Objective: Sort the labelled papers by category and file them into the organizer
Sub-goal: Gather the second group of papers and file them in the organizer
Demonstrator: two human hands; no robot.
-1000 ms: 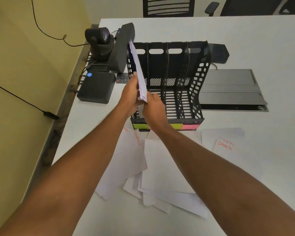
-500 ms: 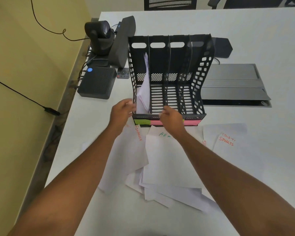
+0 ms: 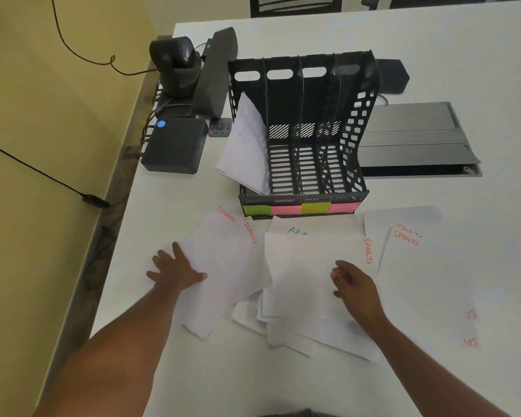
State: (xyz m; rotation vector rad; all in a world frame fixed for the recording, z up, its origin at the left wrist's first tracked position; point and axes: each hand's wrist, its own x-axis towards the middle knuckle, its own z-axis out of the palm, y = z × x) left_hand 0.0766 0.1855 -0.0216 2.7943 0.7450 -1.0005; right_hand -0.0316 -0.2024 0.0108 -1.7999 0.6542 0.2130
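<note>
A black slotted organizer (image 3: 358, 115) stands on the white table, with green and pink sticky labels (image 3: 298, 208) along its front. White filed papers (image 3: 244, 145) lean in its leftmost slot. Loose labelled sheets lie in front: the FINANCE papers (image 3: 229, 251) at left, an ADM sheet (image 3: 313, 230) in the middle, a SPORTS sheet (image 3: 307, 275) on top, more SPORTS papers (image 3: 427, 266) at right. My left hand (image 3: 175, 270) lies flat, fingers spread, on the left edge of the FINANCE papers. My right hand (image 3: 354, 284) rests with loosely curled fingers on the middle SPORTS sheet.
A black camera (image 3: 175, 67), a speaker bar (image 3: 214, 73), a small black box (image 3: 175, 145) and a remote (image 3: 220, 127) sit left of the organizer. A grey cable hatch (image 3: 415, 139) lies to the right. The table's left edge (image 3: 127, 206) runs along a yellow wall.
Both hands let go of the papers dropped into the leftmost slot and drew back toward me, down onto the loose sheets. The filed papers now lean left in the slot.
</note>
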